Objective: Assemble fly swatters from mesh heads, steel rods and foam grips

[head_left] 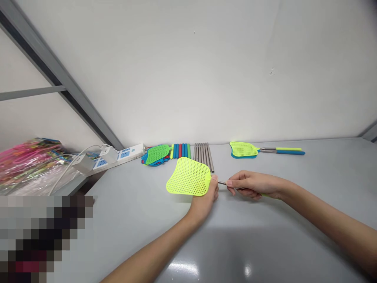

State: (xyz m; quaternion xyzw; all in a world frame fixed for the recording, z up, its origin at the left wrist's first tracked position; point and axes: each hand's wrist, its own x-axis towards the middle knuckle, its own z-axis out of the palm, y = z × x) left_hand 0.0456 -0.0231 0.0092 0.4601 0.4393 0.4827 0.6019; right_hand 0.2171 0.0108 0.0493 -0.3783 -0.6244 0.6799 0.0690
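Note:
A yellow-green fly swatter (pixel 188 177) with a perforated head is held above the grey table between both hands. My left hand (pixel 209 193) is closed around the neck, just below the head. Further along, my right hand (pixel 250 184) grips the thin metal rod; a bit of yellow-green handle shows under that wrist. A short length of bare rod is visible between the hands. Behind the swatter lie a row of metal rods (pixel 203 153), several coloured handle tubes (pixel 180 151) and a pile of swatter heads (pixel 158 154), a green one on top.
At the back right, a yellow-green swatter (pixel 244 149) lies over a blue-handled one (pixel 290 152). A white power strip (pixel 131 152) with plugs and a cable runs along the left. Plastic-wrapped colourful goods (pixel 32 165) are beyond it. A white wall (pixel 206 70) bounds the back of the table.

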